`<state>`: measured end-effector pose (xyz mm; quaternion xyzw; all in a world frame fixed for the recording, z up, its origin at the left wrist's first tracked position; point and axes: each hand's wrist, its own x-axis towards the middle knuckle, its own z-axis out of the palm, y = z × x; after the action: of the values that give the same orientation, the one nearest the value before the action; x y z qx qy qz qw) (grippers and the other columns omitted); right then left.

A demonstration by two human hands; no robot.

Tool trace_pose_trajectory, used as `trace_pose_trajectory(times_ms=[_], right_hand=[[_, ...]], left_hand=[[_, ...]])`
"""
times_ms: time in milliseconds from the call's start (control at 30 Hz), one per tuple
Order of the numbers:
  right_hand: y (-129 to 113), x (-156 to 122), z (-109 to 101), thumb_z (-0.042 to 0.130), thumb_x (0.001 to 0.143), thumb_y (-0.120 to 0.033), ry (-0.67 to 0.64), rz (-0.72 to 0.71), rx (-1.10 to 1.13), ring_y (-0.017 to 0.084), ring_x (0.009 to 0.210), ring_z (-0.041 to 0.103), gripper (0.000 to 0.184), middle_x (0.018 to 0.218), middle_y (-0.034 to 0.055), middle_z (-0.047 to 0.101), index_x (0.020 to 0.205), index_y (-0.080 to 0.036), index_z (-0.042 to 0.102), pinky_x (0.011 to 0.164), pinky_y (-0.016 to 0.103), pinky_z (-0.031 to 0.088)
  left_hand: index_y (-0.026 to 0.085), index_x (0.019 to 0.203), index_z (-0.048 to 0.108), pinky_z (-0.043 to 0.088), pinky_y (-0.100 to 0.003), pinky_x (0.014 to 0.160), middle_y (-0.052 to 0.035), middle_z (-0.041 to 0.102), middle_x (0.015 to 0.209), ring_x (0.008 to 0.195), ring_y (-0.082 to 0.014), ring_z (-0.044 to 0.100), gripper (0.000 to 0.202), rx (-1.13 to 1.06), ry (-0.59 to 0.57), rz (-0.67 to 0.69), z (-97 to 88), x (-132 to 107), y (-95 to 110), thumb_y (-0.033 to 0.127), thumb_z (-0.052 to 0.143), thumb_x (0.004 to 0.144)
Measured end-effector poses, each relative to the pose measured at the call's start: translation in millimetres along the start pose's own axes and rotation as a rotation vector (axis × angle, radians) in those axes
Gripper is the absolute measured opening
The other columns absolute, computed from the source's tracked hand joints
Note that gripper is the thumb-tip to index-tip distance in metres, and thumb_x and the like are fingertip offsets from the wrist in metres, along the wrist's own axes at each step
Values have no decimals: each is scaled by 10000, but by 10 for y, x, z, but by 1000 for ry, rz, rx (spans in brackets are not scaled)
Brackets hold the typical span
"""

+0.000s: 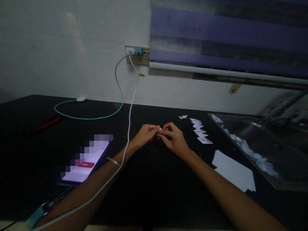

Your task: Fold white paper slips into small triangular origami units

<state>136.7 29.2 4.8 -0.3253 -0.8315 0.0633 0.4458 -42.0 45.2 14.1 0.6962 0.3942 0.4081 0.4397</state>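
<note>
Between my two hands is a small piece of folded white paper (160, 129), mostly covered by fingers. My left hand (147, 134) pinches it from the left with thumb and fingertips. From the right, my right hand (175, 138) grips it with bent fingers. Just beyond the right hand, a small white paper boat (183, 117) stands on the black counter. A row of several folded white papers (199, 131) lies to its right. Closer to my right forearm is a stack of white paper sheets (234, 170), partly hidden by the arm.
A lit phone (89, 163) rests left of my left forearm. A white cable (130, 118) runs from the wall socket (144, 57) across that forearm. A teal cable (96, 118) curls behind. At right, a metal sink (269, 141) has several folded papers (250, 152) along its edge.
</note>
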Motion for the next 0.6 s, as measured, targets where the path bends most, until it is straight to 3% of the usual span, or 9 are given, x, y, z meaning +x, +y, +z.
trace_pose_trajectory(times_ms=[167,267,367,500,600], right_hand=[[-57,21,-20,638,869,-265,-9,62,120,190,910,577,164,984,66,588,993,-220,735,810,356,487],[-76,44,-26,578,902,-267,39,204,279,186,914,595,173,972,62,620,1005,-207,703,817,343,482],[-57,65,-12,627,856,-287,61,386,470,166,811,604,204,889,42,635,1034,-190,649,721,293,481],[-6,83,4,644,826,-330,-84,524,589,134,628,561,164,673,-2,604,835,-167,662,609,260,440],[20,86,5,637,823,-334,-145,580,622,127,582,555,186,622,-5,614,764,-162,678,587,257,434]], left_hand=[[132,678,585,358,-218,558,-6,552,634,602,-118,492,407,119,69,116,23,5,-24,440,448,907],[145,705,565,349,-227,559,0,539,640,614,-126,487,380,237,137,135,38,8,-59,389,394,940],[164,689,511,330,-233,544,7,516,621,596,-128,476,353,330,180,119,48,9,-78,354,374,952],[180,695,479,313,-233,518,13,502,595,552,-125,470,338,382,164,98,51,-1,-62,335,349,966],[184,699,476,313,-234,513,12,505,592,538,-125,476,327,417,153,113,53,-8,-54,315,344,968]])
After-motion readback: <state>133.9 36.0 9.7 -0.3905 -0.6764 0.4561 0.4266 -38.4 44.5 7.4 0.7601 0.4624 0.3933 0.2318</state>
